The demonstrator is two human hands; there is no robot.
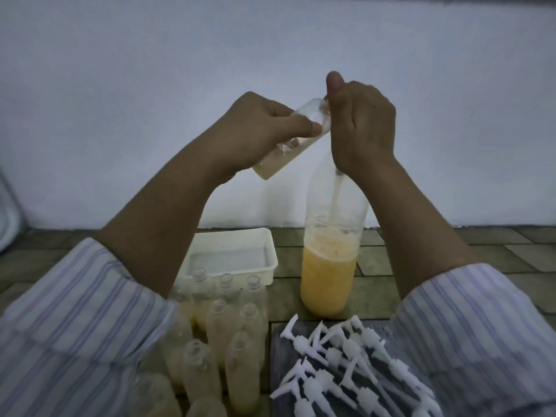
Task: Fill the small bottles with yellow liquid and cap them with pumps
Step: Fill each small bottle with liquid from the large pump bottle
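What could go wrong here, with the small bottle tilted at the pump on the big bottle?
1. The small bottle is held tilted in the left hand; liquid may miss its mouth and drip.
2. The right hand presses atop the tall big bottle, which nothing else steadies; it might tip.
3. Open bottles stand crowded under the left forearm; a dropped arm could topple them.

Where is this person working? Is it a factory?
Probably a home, not a factory: a plain pale wall, a brown tiled surface, one big clear plastic bottle of yellow liquid, loose white plastic pumps.
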